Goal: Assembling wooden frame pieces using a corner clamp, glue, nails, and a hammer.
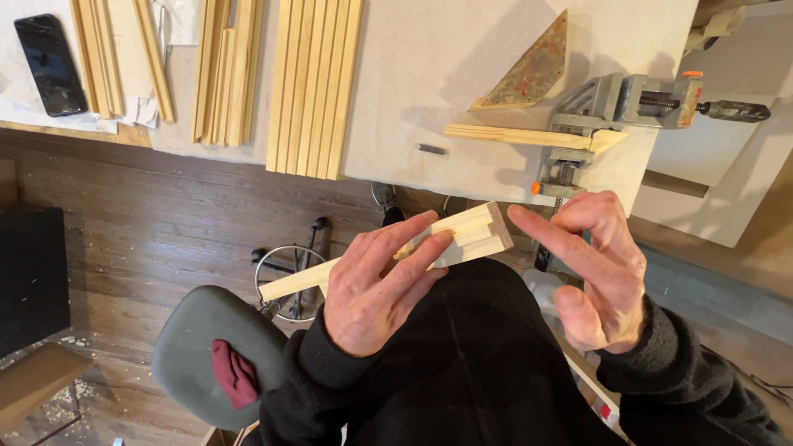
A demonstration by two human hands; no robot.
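Note:
My left hand [376, 285] grips a pale moulded wooden strip [475, 231] with a stepped, mitred end, held level over my lap. My right hand [591, 264] is beside that cut end with its index finger stretched toward it, almost touching; a white bottle [543, 287] shows under its palm. On the bench above, a grey corner clamp [607, 103] with orange-tipped screws holds another wooden strip [516, 135].
Several wooden strips [314, 83] and more strips [227, 70] lie on the bench, with a black phone [49, 62] at far left, a triangular wooden block [529, 70] and a small dark screw [431, 149]. A grey stool [206, 351] with a dark red cloth [234, 372] stands on the wooden floor.

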